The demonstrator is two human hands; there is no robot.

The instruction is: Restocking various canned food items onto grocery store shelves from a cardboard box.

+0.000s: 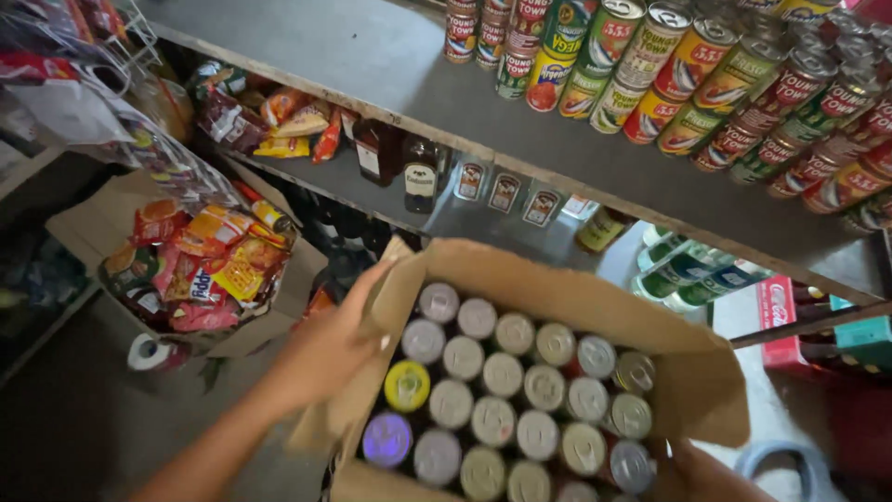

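My left hand (330, 346) grips the left flap of an open cardboard box (557, 288) that fills the lower middle of the view. Inside the box, several tin cans (520, 400) stand upright in tight rows, silver lids up; one lid is yellow (407, 386) and one is purple (387, 439). My right hand (699, 472) shows only partly at the bottom right edge, pressed against the box's right side below a flap. Whether its fingers close on the cardboard is hidden.
A grey shelf (372, 56) above carries rows of labelled cans (706, 84) at the top right. A lower shelf holds dark bottles (400, 158) and snack packets (279, 121). To the left stands another carton full of bright sachets (209, 260), with a tape roll (149, 351) beneath.
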